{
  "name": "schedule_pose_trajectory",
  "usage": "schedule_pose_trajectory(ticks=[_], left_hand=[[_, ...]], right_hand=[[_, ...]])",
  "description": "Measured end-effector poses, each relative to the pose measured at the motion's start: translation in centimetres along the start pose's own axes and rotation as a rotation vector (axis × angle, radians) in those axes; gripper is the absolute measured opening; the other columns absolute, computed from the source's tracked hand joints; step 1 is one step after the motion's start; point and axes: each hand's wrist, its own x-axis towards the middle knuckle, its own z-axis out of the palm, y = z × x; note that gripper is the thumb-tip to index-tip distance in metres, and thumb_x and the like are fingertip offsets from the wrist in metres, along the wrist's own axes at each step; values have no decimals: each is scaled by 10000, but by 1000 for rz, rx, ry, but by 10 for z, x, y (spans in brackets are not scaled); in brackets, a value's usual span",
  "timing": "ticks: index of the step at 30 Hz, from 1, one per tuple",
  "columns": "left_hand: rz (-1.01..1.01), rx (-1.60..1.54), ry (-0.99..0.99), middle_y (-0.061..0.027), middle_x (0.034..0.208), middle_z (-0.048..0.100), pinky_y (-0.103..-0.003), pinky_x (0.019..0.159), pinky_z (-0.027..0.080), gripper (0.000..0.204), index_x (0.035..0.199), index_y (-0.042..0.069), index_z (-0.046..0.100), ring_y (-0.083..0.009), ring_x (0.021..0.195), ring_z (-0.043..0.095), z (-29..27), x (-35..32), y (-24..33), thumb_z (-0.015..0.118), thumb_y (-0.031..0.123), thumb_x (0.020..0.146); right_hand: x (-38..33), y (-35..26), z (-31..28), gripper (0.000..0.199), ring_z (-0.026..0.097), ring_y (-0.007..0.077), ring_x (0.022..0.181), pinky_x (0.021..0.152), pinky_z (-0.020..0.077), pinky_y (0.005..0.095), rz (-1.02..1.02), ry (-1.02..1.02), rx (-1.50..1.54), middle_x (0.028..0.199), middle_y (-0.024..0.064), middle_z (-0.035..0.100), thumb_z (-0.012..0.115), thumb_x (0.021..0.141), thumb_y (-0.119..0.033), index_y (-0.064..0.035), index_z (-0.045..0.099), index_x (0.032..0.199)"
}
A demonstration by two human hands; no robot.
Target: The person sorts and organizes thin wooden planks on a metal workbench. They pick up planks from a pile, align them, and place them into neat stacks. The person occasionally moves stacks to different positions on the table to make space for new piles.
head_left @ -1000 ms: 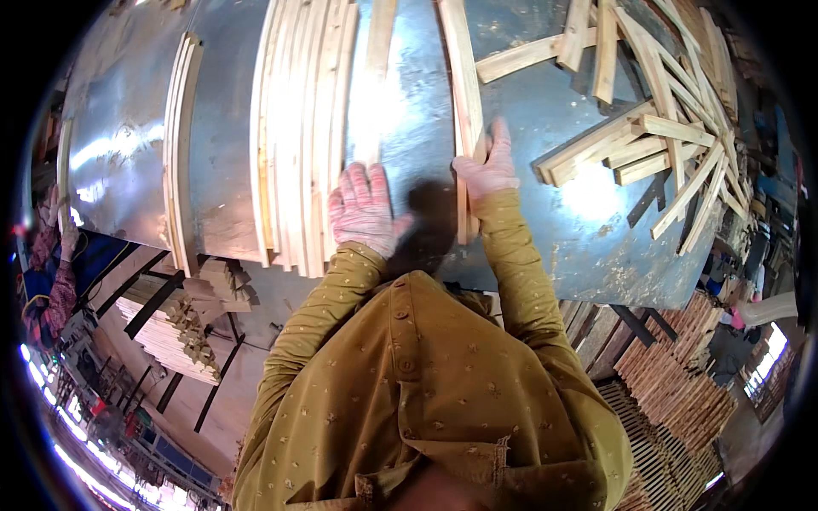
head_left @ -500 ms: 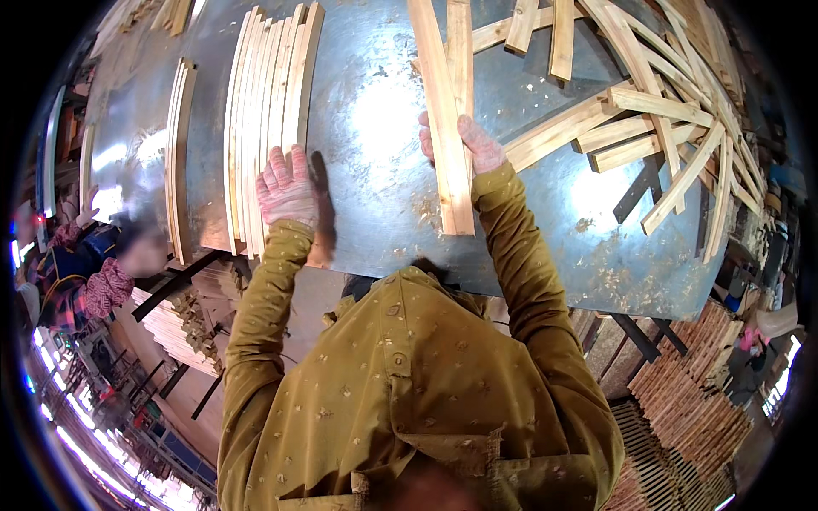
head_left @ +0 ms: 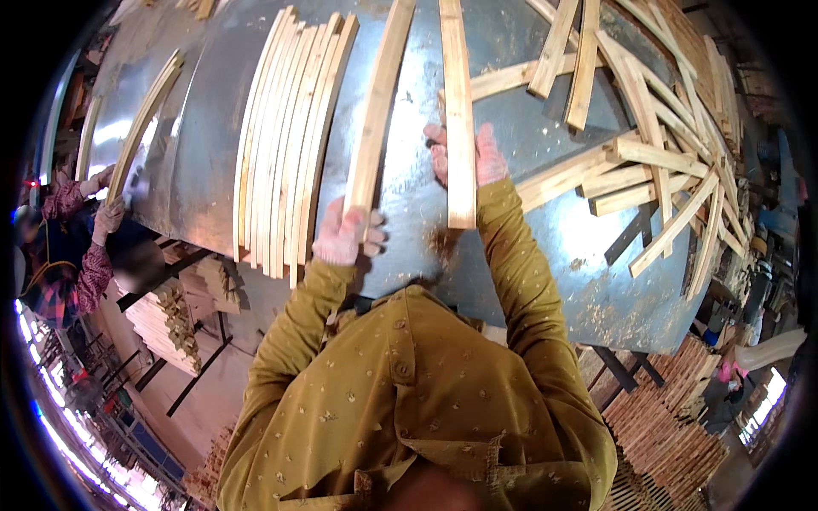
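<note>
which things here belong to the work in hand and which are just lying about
Seemingly in the work:
- wooden strip, in the left hand
- second strip, in the right hand
- neat row of strips
- jumbled strips
- metal table

Seemingly just lying about:
- lower-left wood stack
- lower-right wood stack

White glare spots the metal tabletop (head_left: 545, 272); outer edges bend.

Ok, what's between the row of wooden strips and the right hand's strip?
In the head view, another wooden strip, held by the left hand, plus bluish tabletop.
</note>
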Motion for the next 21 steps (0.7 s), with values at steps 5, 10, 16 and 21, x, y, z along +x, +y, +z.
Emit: schedule_pose_trajectory(ticks=[5,10,16,21], left_hand=[[451,1758,587,-153,935,620,-456,643,527,365,1113,45,585,-319,745,622,-38,-30,-6,632,329,888],[200,1900,869,-243,1461,341,-539,1100,270,771,1463,14,303,-406,1326,358,-38,-20,-5,640,312,837],[253,1844,812,-251,1514,291,-560,1156,171,849,1495,-21,248,-421,1424,239,-42,0,5,618,396,855],[471,1933,494,-276,1533,245,-574,1174,106,962,1511,-27,208,-455,1448,169,-48,6,22,583,576,861]], right_hand=[[14,-2,2,569,618,216,753,635,579,343,-51,180,-258,1143,187,615,647,895,-498,-93,471,1254],[34,3,14,516,599,198,779,657,558,313,-37,111,-177,1093,156,614,666,922,-376,-33,509,1273],[62,43,63,259,570,161,640,566,546,319,242,1027,-1125,784,75,576,574,957,-298,-52,508,1004],[55,113,95,586,640,331,1049,947,505,441,623,228,-2090,1237,219,608,521,961,-412,-93,429,1444]])
